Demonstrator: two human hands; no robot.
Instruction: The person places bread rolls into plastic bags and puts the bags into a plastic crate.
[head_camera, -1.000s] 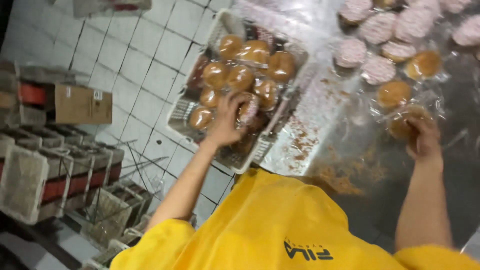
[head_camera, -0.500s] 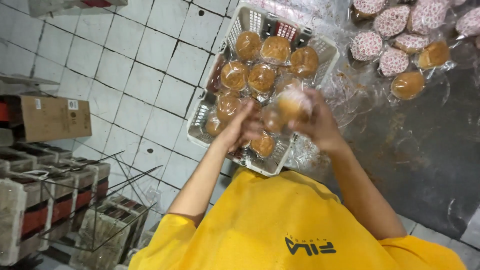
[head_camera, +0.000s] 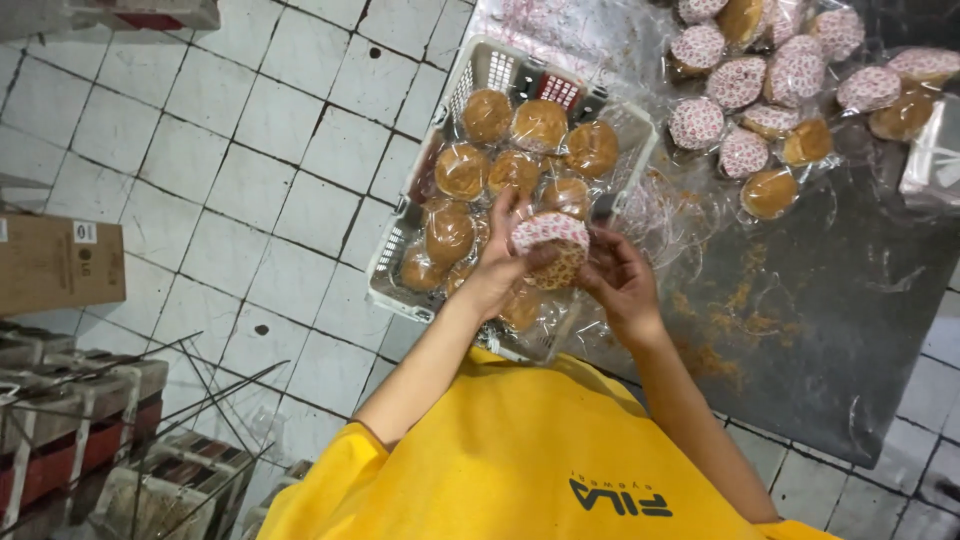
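Both my hands hold one wrapped round bun (head_camera: 552, 248) in a patterned paper cup, just above the near end of a white plastic basket (head_camera: 490, 68). My left hand (head_camera: 500, 262) grips its left side. On the bun's right side, the fingers of my right hand (head_camera: 622, 280) pinch the clear wrapper. The basket holds several golden-brown wrapped buns (head_camera: 487, 115) in rows. More wrapped buns (head_camera: 740, 82), some turned so the patterned cups show, lie on a dark sheet (head_camera: 830, 290) at the upper right.
The basket stands on a white tiled floor (head_camera: 240, 130). A cardboard box (head_camera: 58, 262) sits at the left, with wire racks and crates (head_camera: 90, 440) below it. Crumbs are scattered on the dark sheet near my right hand. My yellow shirt (head_camera: 520, 460) fills the bottom.
My right hand came in from the dark sheet with a bun and met my left hand over the basket. The bun is turned so its patterned cup shows. The view shifted.
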